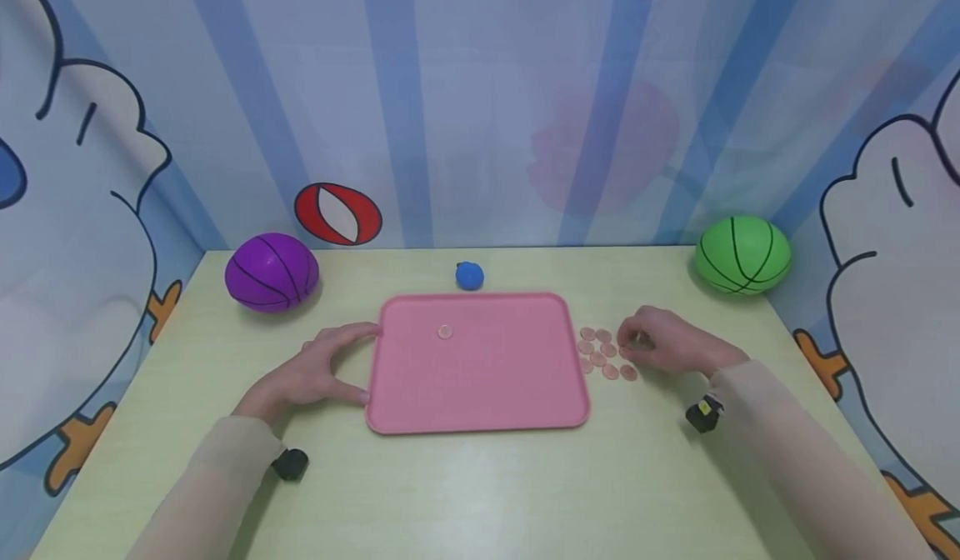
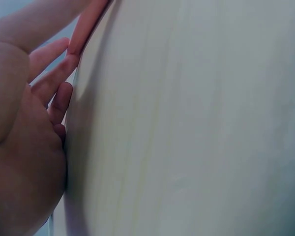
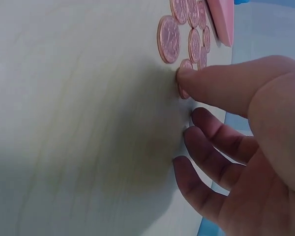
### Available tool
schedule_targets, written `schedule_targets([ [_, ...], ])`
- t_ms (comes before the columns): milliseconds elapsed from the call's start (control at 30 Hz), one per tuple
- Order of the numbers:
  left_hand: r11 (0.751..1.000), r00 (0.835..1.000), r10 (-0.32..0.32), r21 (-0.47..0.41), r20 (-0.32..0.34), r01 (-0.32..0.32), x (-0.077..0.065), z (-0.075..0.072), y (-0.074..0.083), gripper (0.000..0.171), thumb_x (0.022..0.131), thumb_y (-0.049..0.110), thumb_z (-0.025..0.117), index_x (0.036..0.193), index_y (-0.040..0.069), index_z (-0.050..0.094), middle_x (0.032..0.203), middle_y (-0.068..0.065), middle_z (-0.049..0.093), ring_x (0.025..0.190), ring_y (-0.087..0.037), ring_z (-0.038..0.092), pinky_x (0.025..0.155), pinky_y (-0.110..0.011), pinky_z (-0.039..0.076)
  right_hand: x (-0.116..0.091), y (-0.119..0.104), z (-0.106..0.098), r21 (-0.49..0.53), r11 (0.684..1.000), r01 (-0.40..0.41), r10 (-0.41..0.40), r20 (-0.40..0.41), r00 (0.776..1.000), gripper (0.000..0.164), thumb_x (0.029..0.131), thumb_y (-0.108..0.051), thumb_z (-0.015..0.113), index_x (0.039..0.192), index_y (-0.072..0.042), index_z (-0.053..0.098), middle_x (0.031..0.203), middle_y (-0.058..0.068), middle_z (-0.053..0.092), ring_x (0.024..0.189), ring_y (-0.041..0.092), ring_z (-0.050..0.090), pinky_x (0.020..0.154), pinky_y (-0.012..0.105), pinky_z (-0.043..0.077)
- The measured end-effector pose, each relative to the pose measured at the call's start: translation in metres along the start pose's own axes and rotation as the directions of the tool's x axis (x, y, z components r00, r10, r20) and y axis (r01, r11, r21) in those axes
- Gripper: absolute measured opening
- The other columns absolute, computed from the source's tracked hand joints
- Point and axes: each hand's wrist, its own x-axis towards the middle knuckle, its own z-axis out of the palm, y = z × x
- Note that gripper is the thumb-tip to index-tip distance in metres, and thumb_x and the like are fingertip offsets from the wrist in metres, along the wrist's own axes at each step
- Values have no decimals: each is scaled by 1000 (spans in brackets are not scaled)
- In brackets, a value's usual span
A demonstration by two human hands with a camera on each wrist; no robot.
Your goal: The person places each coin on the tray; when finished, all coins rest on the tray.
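A pink tray [image 1: 480, 377] lies on the table, with one small round coin [image 1: 445, 332] in its upper left part. My left hand [image 1: 318, 368] rests at the tray's left side, thumb and fingers spread, their tips touching the rim. Beyond the tray's right edge lie several copper-coloured coins [image 1: 597, 359], flat and close together. At the right of this group my right hand [image 1: 663, 339] is low over the table, its fingers curled. In the right wrist view its thumb [image 3: 211, 83] is against a copper coin [image 3: 182, 91]; the index fingertip is hidden, and the other fingers curl beside it.
A purple ball [image 1: 272, 272] sits at the back left of the table and a green ball [image 1: 742, 255] at the back right. Behind the tray is a small blue object [image 1: 469, 276]. A printed curtain [image 1: 487, 110] stands along the table's back edge.
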Motion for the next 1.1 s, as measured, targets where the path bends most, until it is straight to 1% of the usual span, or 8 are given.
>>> schedule_targets([
  [233, 1000, 1000, 28, -6, -6, -28, -1, -1, 0, 108, 69, 43, 97, 161, 29, 43, 168, -6, 35, 152, -36, 25, 121, -74, 14, 4, 1, -4, -18, 998, 61, -60, 52, 997, 5, 95, -5, 74, 95, -9, 71, 92, 2, 62, 87, 19, 54, 77, 33, 51],
  [300, 1000, 1000, 25, -8, -6, -25, 0, -1, 0, 108, 69, 42, 98, 161, 29, 43, 168, -5, 35, 153, -36, 25, 122, -73, 15, 5, 0, -5, -18, 997, 81, -80, 64, 995, 6, 95, -5, 74, 93, -9, 70, 91, 2, 61, 86, 19, 53, 75, 32, 50],
  [433, 1000, 1000, 29, -4, -7, -29, 0, 0, -1, 107, 70, 43, 97, 161, 30, 42, 168, -4, 35, 153, -35, 24, 122, -73, 15, 6, 0, -6, -22, 996, 84, -81, 84, 993, 8, 95, -4, 72, 93, -11, 69, 89, 1, 60, 84, 17, 51, 75, 32, 48],
  [567, 999, 999, 41, 9, -11, -41, 0, 0, -2, 106, 71, 43, 96, 161, 28, 43, 168, -6, 36, 152, -37, 25, 121, -74, 15, 6, 1, -5, -30, 998, 63, -61, 68, 996, 5, 95, -6, 74, 95, -10, 71, 92, 0, 62, 86, 15, 53, 79, 34, 52],
  [667, 999, 999, 41, 10, -12, -41, 0, -1, -3, 106, 71, 43, 96, 161, 28, 43, 168, -6, 36, 152, -37, 25, 121, -74, 15, 6, 1, -3, -11, 999, 44, -43, 39, 998, 7, 93, -5, 76, 97, -9, 73, 95, 0, 66, 89, 15, 59, 83, 37, 57],
  [767, 999, 999, 36, 8, -11, -36, 0, -1, -2, 106, 70, 43, 97, 161, 29, 43, 168, -4, 36, 153, -36, 25, 121, -74, 15, 5, 1, -2, 27, 999, 17, -18, 27, 999, 9, 92, -4, 76, 100, -8, 73, 96, 0, 68, 91, 17, 63, 84, 40, 59],
  [967, 999, 999, 47, 12, -14, -47, 0, -1, -3, 107, 70, 43, 97, 161, 28, 43, 168, -5, 36, 152, -36, 26, 121, -73, 15, 8, 1, -2, 68, 997, -47, 43, 58, 997, 14, 92, -3, 75, 103, -11, 72, 96, -1, 68, 92, 17, 63, 85, 37, 58],
  [1100, 999, 999, 40, 6, -12, -40, 1, 0, -3, 107, 70, 43, 97, 161, 29, 43, 168, -4, 36, 152, -35, 25, 122, -73, 15, 10, -1, -3, 78, 996, -47, 40, 88, 995, 15, 91, -2, 75, 103, -10, 71, 97, 0, 68, 92, 17, 62, 85, 36, 58],
])
